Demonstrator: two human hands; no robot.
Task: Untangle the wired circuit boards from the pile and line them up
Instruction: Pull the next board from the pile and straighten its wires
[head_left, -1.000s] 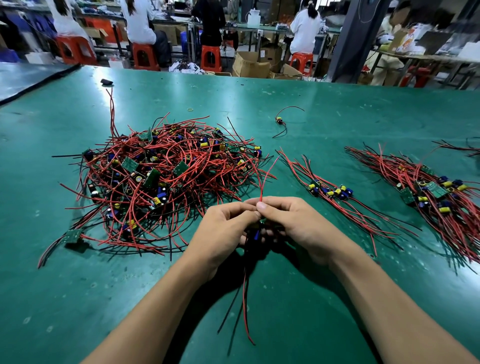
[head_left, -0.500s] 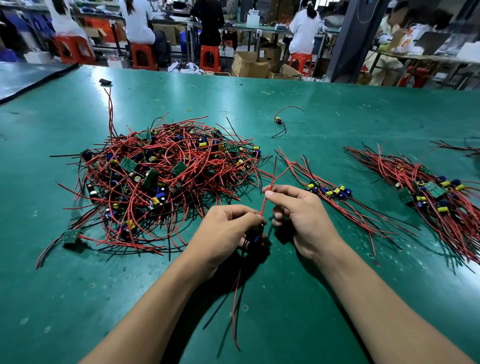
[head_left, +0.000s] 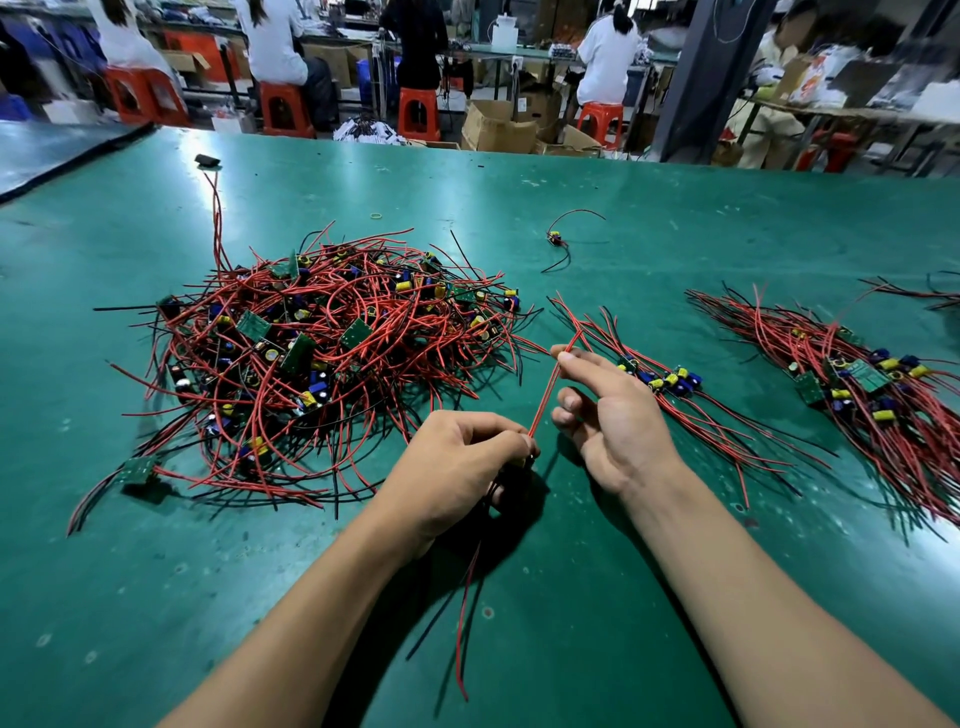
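Head view: left hand (head_left: 457, 467) grips red wire (head_left: 545, 397)—right hand (head_left: 618, 415), loosely spread, touches it; pile (head_left: 332, 358) alongside.

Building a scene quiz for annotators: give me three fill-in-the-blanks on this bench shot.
1. The tangled pile lies on the ___ side of the table.
2. The taut wire running from the left hand up to the right hand is ___.
3. The lined-up boards lie to the ___ of the right hand.

Missing words: left; red; right.
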